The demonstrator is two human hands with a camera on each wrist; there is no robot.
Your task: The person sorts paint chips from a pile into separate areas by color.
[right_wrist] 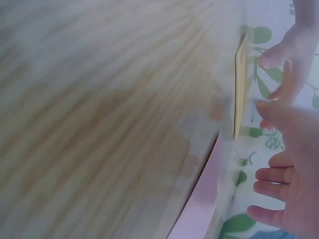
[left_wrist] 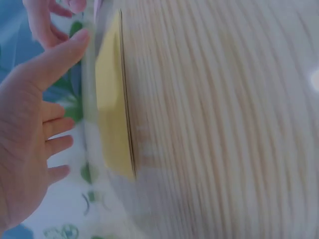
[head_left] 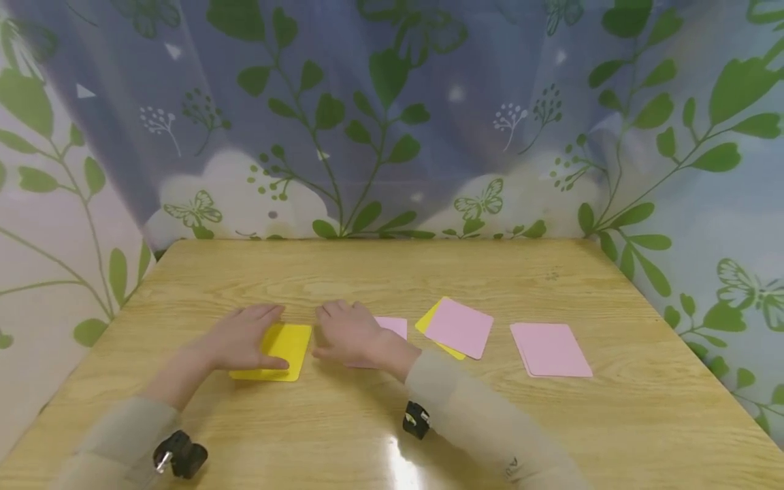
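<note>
In the head view my left hand (head_left: 241,340) is over a yellow square card stack (head_left: 290,348) on the left of the table, fingers extended and thumb apart. The left wrist view has the left hand (left_wrist: 25,144) a little above the yellow stack (left_wrist: 112,104), with nothing in its grasp. My right hand (head_left: 349,333) is between that stack and a pink card (head_left: 394,328), which its wrist partly covers. Seen from the right wrist, the right hand (right_wrist: 299,169) has loosely bent fingers and holds nothing; the pink card (right_wrist: 199,206) lies below.
Right of the middle, a pink card (head_left: 461,329) lies askew over a yellow card (head_left: 429,318). Farther right are stacked pink cards (head_left: 551,349), slightly offset. The wooden table (head_left: 392,272) ends at a leaf-patterned curtain (head_left: 380,136). Black wrist cameras sit on both sleeves.
</note>
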